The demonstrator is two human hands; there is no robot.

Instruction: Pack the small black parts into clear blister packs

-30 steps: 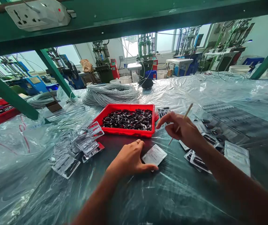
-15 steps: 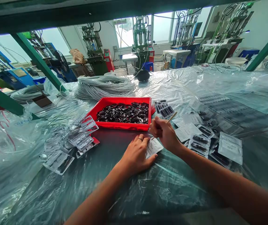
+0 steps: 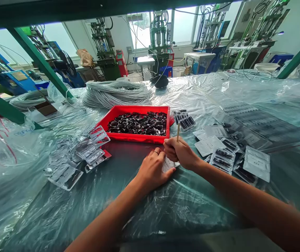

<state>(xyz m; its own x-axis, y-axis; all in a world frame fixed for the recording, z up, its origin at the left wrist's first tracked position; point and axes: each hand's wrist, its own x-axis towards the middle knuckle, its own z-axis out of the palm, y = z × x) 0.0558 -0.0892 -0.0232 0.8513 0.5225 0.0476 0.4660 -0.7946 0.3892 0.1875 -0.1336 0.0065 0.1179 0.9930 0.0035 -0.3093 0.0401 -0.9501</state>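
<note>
My left hand [image 3: 151, 168] lies on a small white-backed packet [image 3: 168, 164], fingers over its far side and thumb spread along its near edge, pressing it to the table. My right hand [image 3: 180, 153] is closed in a fist around a thin tan stick [image 3: 178, 131], which points nearly upright; its lower tip comes down at the packet's right part. Much of the packet is hidden under both hands. Just beyond them stands a red tray [image 3: 136, 138] full of small black parts [image 3: 139, 123].
Clear blister packs [image 3: 91, 154] lie in a heap at left. More packs, some with black parts [image 3: 222, 160], are spread at right near stacked clear sheets [image 3: 265, 122]. Behind the tray sits a coil of grey cable [image 3: 117, 93]. Green posts [image 3: 38, 66] frame the plastic-covered table.
My right hand has moved slightly left and down onto the packet, and the stick has swung from slanted to nearly upright. My left hand stays on the packet.
</note>
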